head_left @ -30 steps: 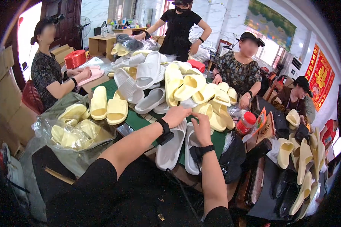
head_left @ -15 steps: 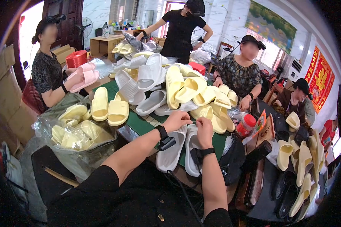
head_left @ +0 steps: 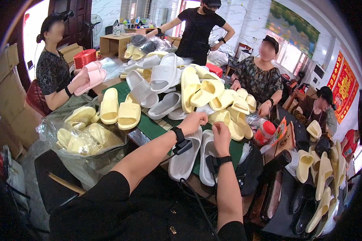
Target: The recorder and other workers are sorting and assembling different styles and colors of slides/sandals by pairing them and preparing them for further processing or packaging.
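Two light grey slide slippers lie side by side on the table, toes away from me: the left slipper (head_left: 182,165) and the right slipper (head_left: 206,173). Over the toe of the left one is my left hand (head_left: 192,123), fingertips pinched together. My right hand (head_left: 221,137) sits over the other slipper's toe, with thumb and fingers also drawn together. Only a small gap separates the two sets of fingertips; anything between them is too small to make out. Just beyond, a heap of yellow slippers (head_left: 207,93) mixes with grey slippers (head_left: 163,72).
A yellow pair (head_left: 128,115) stands left of the heap. Bagged yellow slippers (head_left: 96,138) fill a sack at the left. A red-lidded jar (head_left: 264,133) is at the right, near more yellow slippers (head_left: 323,180). One co-worker holds pink slippers (head_left: 93,80); others surround the table.
My left hand has risen slightly off the grey slipper's toe, and both hands stay pinched. The view has shifted a little. The grey pair lies as before.
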Motion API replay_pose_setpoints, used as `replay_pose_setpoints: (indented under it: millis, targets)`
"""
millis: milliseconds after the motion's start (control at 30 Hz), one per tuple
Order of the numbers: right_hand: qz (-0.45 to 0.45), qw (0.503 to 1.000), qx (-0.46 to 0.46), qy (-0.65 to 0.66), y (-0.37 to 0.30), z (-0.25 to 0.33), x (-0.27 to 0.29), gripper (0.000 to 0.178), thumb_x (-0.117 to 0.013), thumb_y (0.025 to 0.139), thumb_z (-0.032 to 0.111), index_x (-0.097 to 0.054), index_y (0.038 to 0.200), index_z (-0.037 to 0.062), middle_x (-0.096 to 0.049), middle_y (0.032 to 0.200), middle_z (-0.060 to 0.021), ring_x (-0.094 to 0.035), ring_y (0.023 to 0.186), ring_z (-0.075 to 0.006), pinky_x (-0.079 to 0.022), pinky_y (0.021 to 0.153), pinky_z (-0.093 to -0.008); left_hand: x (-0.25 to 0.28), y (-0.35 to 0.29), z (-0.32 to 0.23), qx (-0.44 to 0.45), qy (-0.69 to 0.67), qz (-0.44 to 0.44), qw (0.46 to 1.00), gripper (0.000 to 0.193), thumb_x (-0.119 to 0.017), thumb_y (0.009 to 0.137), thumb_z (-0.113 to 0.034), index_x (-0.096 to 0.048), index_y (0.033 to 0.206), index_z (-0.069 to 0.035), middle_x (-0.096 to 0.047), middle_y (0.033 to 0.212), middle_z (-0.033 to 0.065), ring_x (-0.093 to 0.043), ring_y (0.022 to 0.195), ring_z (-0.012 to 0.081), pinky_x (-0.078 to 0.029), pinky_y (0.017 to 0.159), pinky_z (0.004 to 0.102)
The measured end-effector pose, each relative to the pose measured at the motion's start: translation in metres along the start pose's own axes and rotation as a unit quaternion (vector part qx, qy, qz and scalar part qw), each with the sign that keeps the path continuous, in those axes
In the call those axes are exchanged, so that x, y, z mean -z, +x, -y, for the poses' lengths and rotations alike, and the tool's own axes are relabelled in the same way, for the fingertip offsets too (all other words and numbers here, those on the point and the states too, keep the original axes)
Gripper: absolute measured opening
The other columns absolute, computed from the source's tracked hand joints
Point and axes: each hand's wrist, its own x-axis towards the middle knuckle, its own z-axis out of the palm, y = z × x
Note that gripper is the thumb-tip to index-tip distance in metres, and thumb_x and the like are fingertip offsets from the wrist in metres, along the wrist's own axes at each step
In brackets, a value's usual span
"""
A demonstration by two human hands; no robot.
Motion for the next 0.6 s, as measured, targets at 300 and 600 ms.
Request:
replay_pose_setpoints:
  millis: [300,600]
  targets:
    - [-0.006,0.998,0.037,0.056,0.0,0.011,0.006,0.015,-0.072,0.086,0.009,-0.066,0.098,0.002,-0.065,0.089,-0.0118,-0.059,0.087,-0.0282,-0.048,0.08,-0.0384,-0.016,-0.008,-0.022,-0.094,0.126,0.007,0.988,0.013,-0.069,0.083,-0.011,-0.068,0.091,-0.002,-0.069,0.081,0.0168,-0.068,0.076,0.0336,-0.052,0.07,0.0425]
    - [0.0,0.999,0.033,-0.016,-0.001,0.001,0.003,0.009,-0.069,0.086,0.007,-0.063,0.09,0.0012,-0.061,0.084,-0.0142,-0.057,0.083,-0.0311,-0.046,0.075,-0.04,-0.03,-0.025,-0.005,-0.017,0.027,-0.005,0.999,0.011,-0.068,0.083,-0.004,-0.069,0.094,-0.002,-0.072,0.085,0.0155,-0.07,0.079,0.0314,-0.054,0.072,0.0363]
